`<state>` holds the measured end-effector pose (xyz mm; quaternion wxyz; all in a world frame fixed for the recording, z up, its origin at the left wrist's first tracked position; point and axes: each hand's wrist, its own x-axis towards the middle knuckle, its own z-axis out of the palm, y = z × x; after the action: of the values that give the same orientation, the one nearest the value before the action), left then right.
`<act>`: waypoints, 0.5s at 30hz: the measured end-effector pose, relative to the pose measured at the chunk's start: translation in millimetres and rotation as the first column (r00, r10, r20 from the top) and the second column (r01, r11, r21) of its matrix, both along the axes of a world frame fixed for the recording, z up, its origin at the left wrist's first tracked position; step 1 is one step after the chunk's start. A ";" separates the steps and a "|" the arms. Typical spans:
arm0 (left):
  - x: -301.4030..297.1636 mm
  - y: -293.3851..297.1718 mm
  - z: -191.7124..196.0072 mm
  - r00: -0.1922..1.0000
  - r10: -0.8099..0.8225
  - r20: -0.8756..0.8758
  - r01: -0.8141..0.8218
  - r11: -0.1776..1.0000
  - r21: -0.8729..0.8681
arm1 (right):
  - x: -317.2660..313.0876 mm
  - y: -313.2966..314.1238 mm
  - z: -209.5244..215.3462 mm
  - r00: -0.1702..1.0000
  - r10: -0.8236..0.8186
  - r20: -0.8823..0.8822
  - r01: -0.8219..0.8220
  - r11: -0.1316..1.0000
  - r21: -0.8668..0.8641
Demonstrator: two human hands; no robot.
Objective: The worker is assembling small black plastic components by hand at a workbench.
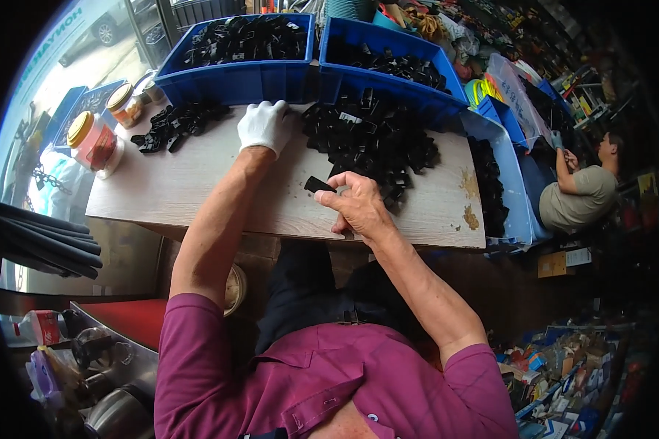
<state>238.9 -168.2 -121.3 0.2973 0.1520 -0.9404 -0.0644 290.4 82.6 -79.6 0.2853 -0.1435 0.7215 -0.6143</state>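
My right hand (362, 205) is bare and pinches a small black plastic piece (318, 184) between thumb and fingers, just above the table near its front edge. My left hand (262, 129) wears a white glove and rests farther back on the table, in front of the blue bins. Its fingers curl downward, and whatever they may hold is hidden. To its right spreads a large heap of black plastic pieces (373, 139). A smaller heap of dark pieces (179, 123) lies to its left.
Two blue bins (234, 92) (447, 101) of black pieces line the table's (154, 183) back edge. Lidded jars (95, 143) stand at the left. A light-blue tub (516, 183) of black pieces adjoins the right edge. A person (582, 190) sits beyond it.
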 end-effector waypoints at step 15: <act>11.5 -16.8 -3.3 0.991 0.020 -0.131 0.016 0.962 0.271 | -107.3 173.2 54.7 0.355 -0.935 0.004 0.906 0.344 -0.246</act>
<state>250.4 -185.0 -124.6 0.3357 0.1875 -0.9007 -0.2024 183.1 255.8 -24.9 -0.1775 0.2179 0.6264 -0.7271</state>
